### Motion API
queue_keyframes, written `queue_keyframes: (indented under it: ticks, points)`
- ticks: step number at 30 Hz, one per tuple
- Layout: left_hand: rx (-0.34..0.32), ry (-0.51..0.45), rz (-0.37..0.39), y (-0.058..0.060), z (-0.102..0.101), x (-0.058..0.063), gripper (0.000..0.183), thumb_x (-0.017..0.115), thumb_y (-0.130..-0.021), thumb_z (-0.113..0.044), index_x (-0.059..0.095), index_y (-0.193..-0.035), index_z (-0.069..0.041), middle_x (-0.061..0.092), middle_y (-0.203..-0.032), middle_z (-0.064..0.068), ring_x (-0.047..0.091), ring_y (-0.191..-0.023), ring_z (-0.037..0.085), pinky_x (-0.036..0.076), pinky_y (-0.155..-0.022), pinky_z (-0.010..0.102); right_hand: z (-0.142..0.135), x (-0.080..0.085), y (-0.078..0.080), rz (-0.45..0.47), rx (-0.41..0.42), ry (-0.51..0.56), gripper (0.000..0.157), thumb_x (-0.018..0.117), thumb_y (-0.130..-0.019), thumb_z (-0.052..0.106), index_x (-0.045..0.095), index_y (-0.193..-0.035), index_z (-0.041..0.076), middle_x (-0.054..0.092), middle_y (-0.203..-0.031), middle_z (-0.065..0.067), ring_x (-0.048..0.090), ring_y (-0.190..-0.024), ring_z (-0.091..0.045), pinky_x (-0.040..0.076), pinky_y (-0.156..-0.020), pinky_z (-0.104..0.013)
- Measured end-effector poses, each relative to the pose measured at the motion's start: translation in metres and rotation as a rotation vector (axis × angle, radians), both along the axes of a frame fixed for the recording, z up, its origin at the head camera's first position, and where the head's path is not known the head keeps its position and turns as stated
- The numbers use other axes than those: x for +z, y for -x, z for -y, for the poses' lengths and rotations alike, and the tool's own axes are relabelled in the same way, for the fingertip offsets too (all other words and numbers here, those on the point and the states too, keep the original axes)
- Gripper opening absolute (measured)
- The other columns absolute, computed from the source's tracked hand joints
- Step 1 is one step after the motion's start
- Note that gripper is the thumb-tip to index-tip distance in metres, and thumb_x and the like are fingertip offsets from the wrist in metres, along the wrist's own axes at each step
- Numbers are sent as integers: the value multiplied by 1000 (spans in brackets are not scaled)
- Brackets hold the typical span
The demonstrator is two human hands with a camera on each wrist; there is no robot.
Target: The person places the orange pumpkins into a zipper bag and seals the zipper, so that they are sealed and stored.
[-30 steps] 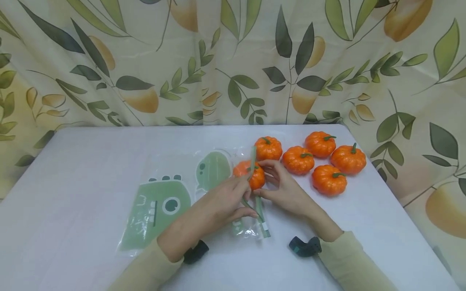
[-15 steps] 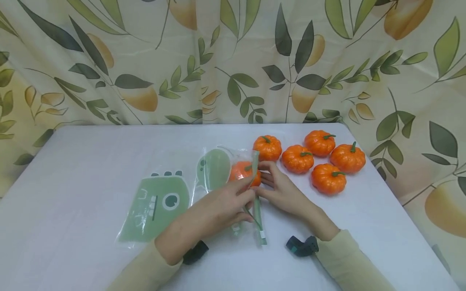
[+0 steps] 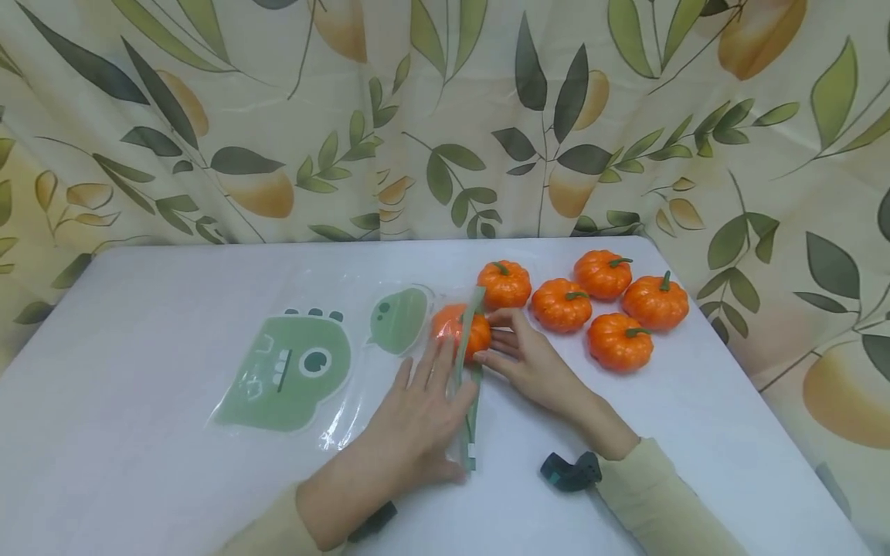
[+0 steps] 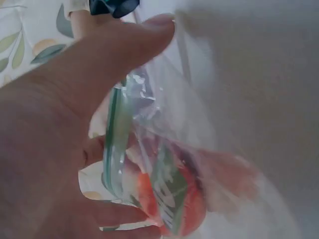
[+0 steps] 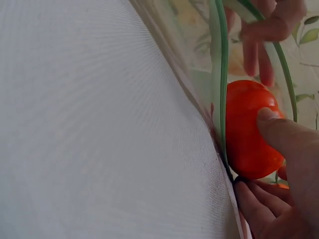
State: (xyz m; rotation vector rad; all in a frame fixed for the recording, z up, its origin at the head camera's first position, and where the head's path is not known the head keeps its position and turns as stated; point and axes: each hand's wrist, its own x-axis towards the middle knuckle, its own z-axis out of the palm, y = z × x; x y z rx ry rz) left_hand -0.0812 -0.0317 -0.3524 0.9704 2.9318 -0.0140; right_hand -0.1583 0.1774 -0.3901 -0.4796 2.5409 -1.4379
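A clear zip bag (image 3: 361, 394) with green dinosaur prints lies flat, its green zip edge toward the right. An orange toy pumpkin (image 3: 478, 337) sits at the bag's mouth, partly behind the clear film. My right hand (image 3: 538, 371) holds this pumpkin from the right; in the right wrist view the thumb rests on the pumpkin (image 5: 249, 129) and the other fingers lie below it. My left hand (image 3: 417, 421) lies spread over the bag near the zip edge, fingertips beside the pumpkin. The left wrist view shows the pumpkin (image 4: 194, 209) through the film.
Several more orange pumpkins stand on the white table (image 3: 139, 347) at the right, the nearest pumpkin (image 3: 504, 284) just behind the bag's mouth. A black wrist device (image 3: 572, 471) is by the right sleeve. A leaf-patterned curtain (image 3: 445, 116) hangs behind the table.
My left hand has let go of the bag's edge and spread its fingers over the bag. The bag and pumpkin have shifted slightly left; the right hand stays at the pumpkin.
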Motion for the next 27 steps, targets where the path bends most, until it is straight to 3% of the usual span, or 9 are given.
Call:
queue_keyframes:
  ticks: [3,10,15,19,27]
  points:
    - [-6,-22,8,2,2,-1,87,77,-69,-68,46,-134,-20,14,-164,25,16,-152,42,33,-115,60,0,1,0,-17,0,3,53,72,-91,25,41,-133,14,52,-140,-13,60,-127,-28,52,-101,-39]
    - [-65,-153,-63,5,2,-2,83,70,-72,-73,49,-131,-19,26,-161,22,33,-147,37,36,-115,55,0,0,3,-52,5,0,47,69,-93,15,43,-132,12,54,-137,-13,61,-125,-29,53,-99,-37]
    - [-50,-195,-67,5,2,-3,103,71,-72,-73,33,-152,-21,26,-161,22,31,-148,35,32,-117,56,1,3,2,-31,10,9,38,68,-94,15,44,-122,9,54,-133,-14,60,-127,-32,52,-99,-40]
    - [-76,-246,-107,6,3,-3,108,72,-71,-71,27,-154,-21,29,-159,21,32,-148,33,32,-118,53,1,3,1,-40,57,-14,38,65,-96,16,48,-130,14,55,-137,-10,56,-132,-29,49,-104,-42]
    - [-79,-294,-78,5,6,-1,106,72,-72,-70,26,-153,-20,26,-162,17,32,-148,32,35,-117,49,1,4,0,-184,137,-250,42,57,-100,20,54,-141,20,45,-149,-3,41,-140,-25,34,-116,-54]
